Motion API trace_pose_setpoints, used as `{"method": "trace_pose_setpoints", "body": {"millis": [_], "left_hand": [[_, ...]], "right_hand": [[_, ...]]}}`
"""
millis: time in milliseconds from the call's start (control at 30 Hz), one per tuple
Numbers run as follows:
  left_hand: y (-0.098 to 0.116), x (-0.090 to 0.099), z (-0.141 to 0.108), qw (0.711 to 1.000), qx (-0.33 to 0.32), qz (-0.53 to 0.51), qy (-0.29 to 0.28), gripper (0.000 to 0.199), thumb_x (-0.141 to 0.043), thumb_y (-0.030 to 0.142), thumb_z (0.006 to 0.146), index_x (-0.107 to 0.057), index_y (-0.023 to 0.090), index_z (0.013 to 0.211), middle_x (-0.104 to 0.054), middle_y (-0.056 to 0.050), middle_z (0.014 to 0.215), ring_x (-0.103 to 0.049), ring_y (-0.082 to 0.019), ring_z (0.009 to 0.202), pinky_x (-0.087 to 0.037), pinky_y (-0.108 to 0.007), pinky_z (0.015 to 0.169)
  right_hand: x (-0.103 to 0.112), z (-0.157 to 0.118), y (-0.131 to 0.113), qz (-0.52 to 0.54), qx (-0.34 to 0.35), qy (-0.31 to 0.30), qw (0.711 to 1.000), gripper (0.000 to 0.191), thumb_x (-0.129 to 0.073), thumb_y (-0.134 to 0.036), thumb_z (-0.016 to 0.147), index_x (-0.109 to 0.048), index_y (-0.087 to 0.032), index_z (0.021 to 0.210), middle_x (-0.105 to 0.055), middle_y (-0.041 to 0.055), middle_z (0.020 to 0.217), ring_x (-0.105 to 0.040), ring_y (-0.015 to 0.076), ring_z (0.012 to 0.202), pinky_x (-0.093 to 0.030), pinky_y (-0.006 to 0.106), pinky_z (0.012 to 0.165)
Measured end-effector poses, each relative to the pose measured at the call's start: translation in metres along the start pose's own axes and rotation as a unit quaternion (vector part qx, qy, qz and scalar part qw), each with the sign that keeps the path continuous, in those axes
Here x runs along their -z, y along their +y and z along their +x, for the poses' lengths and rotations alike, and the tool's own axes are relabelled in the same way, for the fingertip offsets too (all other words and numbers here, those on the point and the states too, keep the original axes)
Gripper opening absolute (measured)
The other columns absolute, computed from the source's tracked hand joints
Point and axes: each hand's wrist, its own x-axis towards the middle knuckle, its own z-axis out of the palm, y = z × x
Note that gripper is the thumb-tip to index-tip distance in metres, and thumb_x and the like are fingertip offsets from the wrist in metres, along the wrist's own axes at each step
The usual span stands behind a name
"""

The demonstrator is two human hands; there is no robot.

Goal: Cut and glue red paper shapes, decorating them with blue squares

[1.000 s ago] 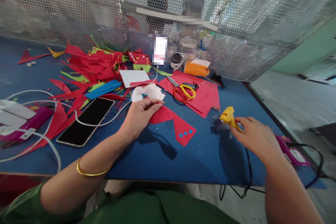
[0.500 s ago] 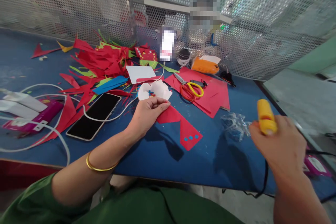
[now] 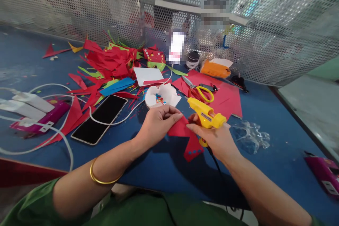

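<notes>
My left hand [image 3: 159, 124] pinches the upper end of a red paper cutout [image 3: 179, 131]. Small blue squares mark the cutout's lower tip. A yellow hot glue gun [image 3: 205, 113] is in my right hand [image 3: 217, 137], its nozzle pointing up and left, just above the red paper. My right thumb and fingertips are at the paper's right edge; whether they grip it I cannot tell. Right behind my left hand stands a small white bowl-like container [image 3: 150, 96] with tiny blue and red pieces inside.
Scissors [image 3: 202, 93] lie on red paper sheets [image 3: 227, 100]. Red scraps [image 3: 108, 61] heap at the back left. A phone [image 3: 102, 118], white cables [image 3: 63, 141] and a purple power strip [image 3: 53, 113] lie left. Crumpled clear plastic [image 3: 250, 136] lies right.
My right hand has brought the glue gun from the far right in to the red paper beside my left hand. My left hand keeps its pinch on the cutout. The view has shifted slightly.
</notes>
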Motion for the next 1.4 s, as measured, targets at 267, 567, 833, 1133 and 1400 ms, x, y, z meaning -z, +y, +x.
{"method": "trace_pose_setpoints", "body": {"millis": [267, 567, 833, 1133, 1400], "left_hand": [[-0.001, -0.004, -0.003, 0.998, 0.043, 0.005, -0.043, 0.022, -0.064, 0.037, 0.083, -0.071, 0.017, 0.081, -0.07, -0.001, 0.072, -0.057, -0.012, 0.06, -0.041, -0.021, 0.052], [0.001, -0.003, -0.001, 0.983, 0.137, -0.061, -0.106, 0.014, -0.067, 0.028, 0.081, -0.071, 0.018, 0.088, -0.071, 0.0, 0.063, -0.066, -0.013, 0.054, -0.046, -0.019, 0.045], [0.003, -0.001, 0.003, 0.985, 0.145, -0.093, -0.031, 0.017, -0.068, 0.03, 0.082, -0.066, 0.015, 0.09, -0.068, 0.002, 0.061, -0.069, -0.014, 0.052, -0.044, -0.017, 0.04], [0.002, 0.001, 0.003, 0.982, 0.148, -0.108, -0.048, 0.02, -0.069, 0.031, 0.081, -0.07, 0.015, 0.093, -0.072, -0.002, 0.07, -0.069, -0.014, 0.058, -0.047, -0.018, 0.045], [0.003, 0.001, 0.003, 0.982, 0.152, -0.102, -0.047, 0.019, -0.068, 0.029, 0.082, -0.07, 0.015, 0.096, -0.075, -0.004, 0.077, -0.069, -0.014, 0.06, -0.048, -0.018, 0.047]], "right_hand": [[0.004, -0.005, 0.002, 0.014, -0.065, -0.012, 0.998, 0.019, -0.078, -0.027, 0.066, -0.063, -0.021, 0.075, -0.064, -0.0015, 0.074, -0.062, 0.0152, 0.07, -0.055, 0.031, 0.07], [0.014, -0.001, 0.0, -0.069, 0.008, 0.004, 0.998, 0.017, -0.074, -0.033, 0.074, -0.064, -0.021, 0.079, -0.069, 0.0012, 0.078, -0.067, 0.0185, 0.076, -0.056, 0.032, 0.074], [0.036, -0.022, -0.017, -0.27, 0.171, 0.032, 0.947, 0.013, -0.063, -0.036, 0.089, -0.062, -0.025, 0.096, -0.07, 0.0036, 0.087, -0.068, 0.0193, 0.07, -0.055, 0.032, 0.062], [0.027, -0.03, -0.018, -0.315, 0.219, -0.077, 0.92, 0.027, -0.055, -0.049, 0.093, -0.056, -0.023, 0.085, -0.061, 0.001, 0.07, -0.058, 0.0159, 0.055, -0.044, 0.029, 0.048], [0.024, -0.031, -0.012, -0.341, 0.189, -0.07, 0.918, 0.035, -0.053, -0.051, 0.094, -0.053, -0.021, 0.076, -0.053, -0.002, 0.063, -0.05, 0.0121, 0.049, -0.038, 0.027, 0.046]]}}
